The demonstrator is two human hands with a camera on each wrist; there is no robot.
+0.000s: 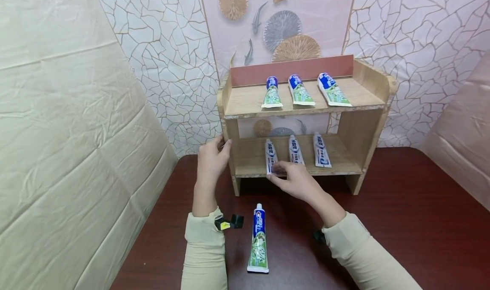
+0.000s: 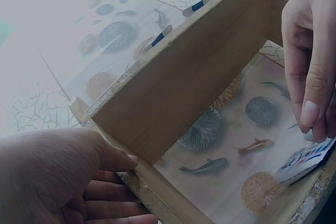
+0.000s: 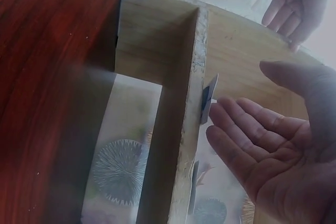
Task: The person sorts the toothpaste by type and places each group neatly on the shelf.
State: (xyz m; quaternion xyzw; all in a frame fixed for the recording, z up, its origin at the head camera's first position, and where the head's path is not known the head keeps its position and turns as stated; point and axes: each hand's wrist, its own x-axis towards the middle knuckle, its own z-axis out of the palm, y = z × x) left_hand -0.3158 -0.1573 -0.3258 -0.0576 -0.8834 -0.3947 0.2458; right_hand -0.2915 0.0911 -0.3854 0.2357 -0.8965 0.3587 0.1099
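My left hand (image 1: 213,159) grips the left side panel of the wooden shelf (image 1: 296,110), thumb at its front edge and fingers outside. On the lower board, my right hand (image 1: 297,180) reaches to the leftmost white-and-blue toothpaste tube (image 1: 270,150). Its fingers are extended with the thumb apart, and fingertips touch or nearly touch that tube's flat end. Beside it lie a middle white tube (image 1: 294,147), partly hidden by the hand, and a right one (image 1: 322,152). A blue-and-green toothpaste tube (image 1: 259,239) lies on the table between my forearms, cap toward the shelf.
Three blue-and-green tubes, left (image 1: 272,93), middle (image 1: 300,90) and right (image 1: 332,90), lie on the top board, caps to the back. The shelf stands on a dark red table (image 1: 413,222) before a patterned wall (image 1: 153,47). Pale cloth (image 1: 76,132) hangs at left.
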